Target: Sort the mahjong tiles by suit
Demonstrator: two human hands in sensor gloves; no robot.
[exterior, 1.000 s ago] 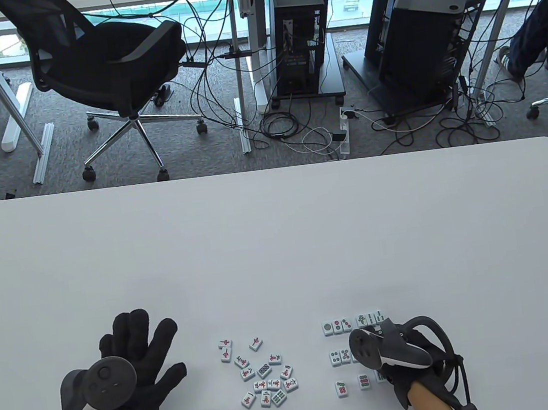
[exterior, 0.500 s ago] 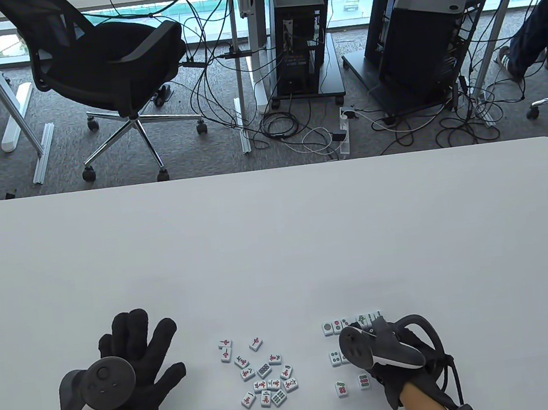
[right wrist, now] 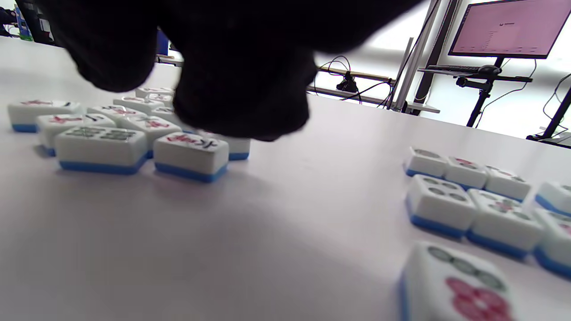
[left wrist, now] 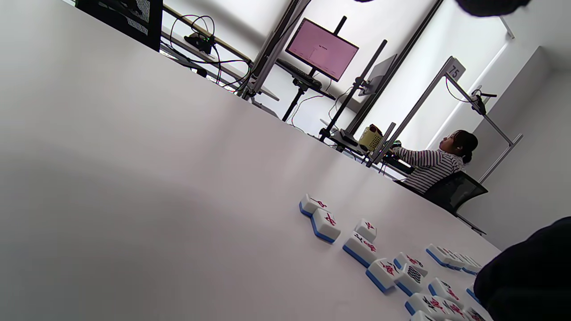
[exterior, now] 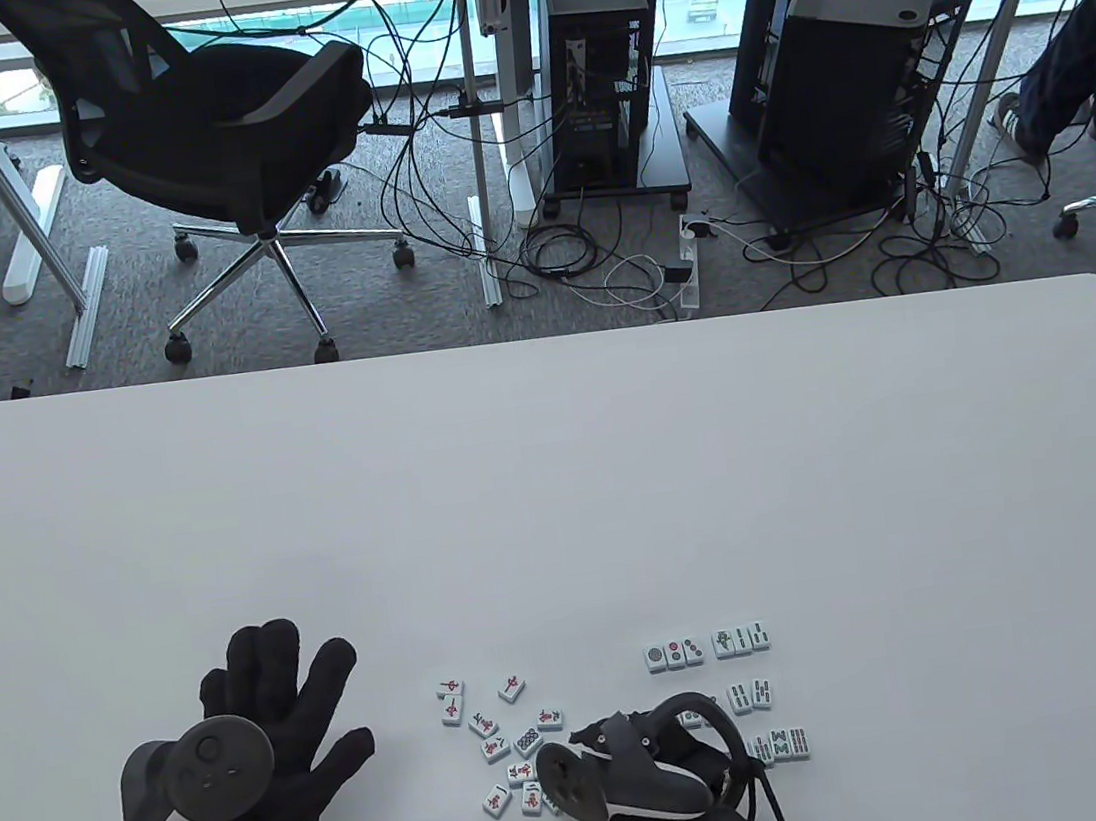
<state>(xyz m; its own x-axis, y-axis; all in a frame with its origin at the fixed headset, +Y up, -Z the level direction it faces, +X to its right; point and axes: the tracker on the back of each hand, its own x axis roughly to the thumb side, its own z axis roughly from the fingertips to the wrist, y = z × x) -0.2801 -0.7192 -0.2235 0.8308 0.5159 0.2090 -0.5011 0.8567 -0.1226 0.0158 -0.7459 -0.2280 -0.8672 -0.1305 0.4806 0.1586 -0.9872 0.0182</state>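
Loose tiles (exterior: 511, 738) lower centre on table (exterior: 559, 490); sorted rows (exterior: 736, 688) right; left hand (exterior: 250, 752) lower left.

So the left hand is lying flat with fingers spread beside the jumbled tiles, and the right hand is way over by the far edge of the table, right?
Not quite. The left hand does lie flat with fingers spread beside the jumbled tiles, but the right hand is not by the far edge. The table view shows it at the near edge, over the right side of that jumble.
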